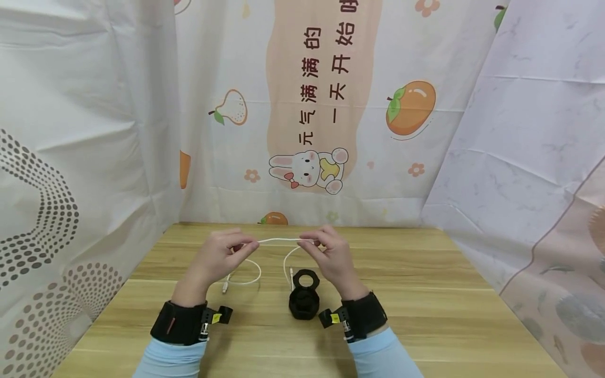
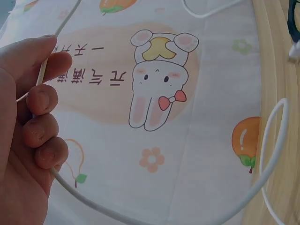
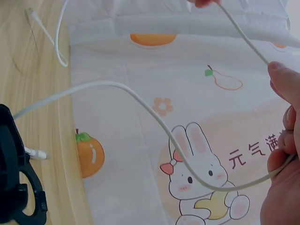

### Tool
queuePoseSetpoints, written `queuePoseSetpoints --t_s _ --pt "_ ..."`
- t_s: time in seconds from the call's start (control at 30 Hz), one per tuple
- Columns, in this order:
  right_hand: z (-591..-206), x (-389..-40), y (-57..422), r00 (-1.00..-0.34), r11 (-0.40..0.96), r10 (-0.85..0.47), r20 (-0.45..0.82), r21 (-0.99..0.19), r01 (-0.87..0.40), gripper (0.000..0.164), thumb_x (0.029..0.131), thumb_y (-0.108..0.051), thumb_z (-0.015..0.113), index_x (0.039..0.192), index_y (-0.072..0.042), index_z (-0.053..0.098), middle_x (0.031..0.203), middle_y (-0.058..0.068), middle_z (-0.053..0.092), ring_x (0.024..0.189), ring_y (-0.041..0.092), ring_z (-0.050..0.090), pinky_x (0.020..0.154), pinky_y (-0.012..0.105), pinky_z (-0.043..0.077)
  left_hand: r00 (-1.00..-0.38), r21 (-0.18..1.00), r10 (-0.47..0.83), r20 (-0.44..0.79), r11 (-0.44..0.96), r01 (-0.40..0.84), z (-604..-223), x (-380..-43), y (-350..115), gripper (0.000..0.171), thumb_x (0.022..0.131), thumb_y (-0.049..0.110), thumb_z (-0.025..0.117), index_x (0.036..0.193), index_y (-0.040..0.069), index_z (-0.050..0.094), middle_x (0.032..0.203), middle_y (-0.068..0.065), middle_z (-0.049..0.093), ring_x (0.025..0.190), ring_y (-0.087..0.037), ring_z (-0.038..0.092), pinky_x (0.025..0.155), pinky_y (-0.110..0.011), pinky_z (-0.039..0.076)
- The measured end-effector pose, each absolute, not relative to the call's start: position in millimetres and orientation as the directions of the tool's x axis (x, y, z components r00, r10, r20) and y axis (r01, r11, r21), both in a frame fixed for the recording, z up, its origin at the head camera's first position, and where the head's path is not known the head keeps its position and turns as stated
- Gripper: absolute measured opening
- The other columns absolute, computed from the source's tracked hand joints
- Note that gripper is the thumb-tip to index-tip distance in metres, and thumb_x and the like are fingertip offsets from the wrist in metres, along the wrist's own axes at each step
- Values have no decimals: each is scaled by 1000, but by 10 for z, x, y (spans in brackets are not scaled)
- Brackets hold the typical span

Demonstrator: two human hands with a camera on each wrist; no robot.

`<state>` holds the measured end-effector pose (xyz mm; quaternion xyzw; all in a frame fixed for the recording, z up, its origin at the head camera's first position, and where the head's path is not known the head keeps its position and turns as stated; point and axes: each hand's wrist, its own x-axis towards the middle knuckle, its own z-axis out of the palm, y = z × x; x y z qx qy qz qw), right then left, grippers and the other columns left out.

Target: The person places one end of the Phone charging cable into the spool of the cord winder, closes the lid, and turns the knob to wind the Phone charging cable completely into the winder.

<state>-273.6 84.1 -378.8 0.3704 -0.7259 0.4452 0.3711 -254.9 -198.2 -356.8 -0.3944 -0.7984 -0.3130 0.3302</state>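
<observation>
Just left of center, low in the frame, the person's left hand point(image 1: 219, 258) has a white cable point(image 1: 279, 239) pinched between thumb and fingers, one plug end point(image 1: 225, 287) down below it. The cable stretches nearly straight across the lower middle, with a black octagonal case point(image 1: 304, 303) further down on the wood-look table point(image 1: 425, 299). Right of center, the right hand point(image 1: 332, 256) pinches that same cable, thumb to fingers.

Left grip point(image 2: 30, 119) with fingers curled around a white cable point(image 2: 273, 161) that extends above it and loops below and to its right. Behind the grip, a pale rabbit-print cloth point(image 2: 206, 154); far right of it, a wooden table point(image 2: 276, 70).
</observation>
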Motion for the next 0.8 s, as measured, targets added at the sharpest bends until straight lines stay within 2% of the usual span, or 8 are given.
queuePoseSetpoints --t_s 0.2,0.4,0.53,0.63,0.8 --pt "-3797 -2813 940 -427 313 -214 879 -352 -882 16 82 0 83 96 -9 79 86 -2 64 75 16 56 68 28 49 -457 215 413 788 512 832 -3573 -2561 -2034 11 95 16 73 90 9 80 74 13 54 63 -4 46 58 -15 38" --pt "-3767 -2854 1072 -432 358 -227 873 -338 -871 15 81 -8 85 95 -9 79 78 -3 51 72 19 47 64 30 38 -461 215 401 792 523 825 -3575 -2560 -2095 9 94 14 74 91 7 80 74 12 52 63 -5 45 56 -16 36" --pt "-3764 -2881 1205 -453 383 -226 862 -349 -855 12 86 -17 82 95 -10 79 78 -4 48 73 19 43 65 30 34 -485 223 384 786 555 801 -3583 -2562 -2150 3 90 9 77 89 10 80 73 13 49 64 -5 45 55 -17 36" --pt "-3781 -2900 1311 -472 418 -240 848 -349 -839 10 88 -20 80 93 -12 78 78 -6 48 73 17 41 66 29 32 -512 231 384 768 580 781 -3595 -2567 -2173 5 88 8 79 87 13 79 73 14 48 64 -5 46 55 -20 39" --pt "-3822 -2921 1480 -508 432 -302 807 -359 -827 6 86 -8 80 92 -10 77 80 -6 56 74 15 44 65 30 36 -571 254 401 716 613 748 -3624 -2583 -2174 4 91 15 78 88 14 80 72 15 48 63 -4 46 54 -24 41"
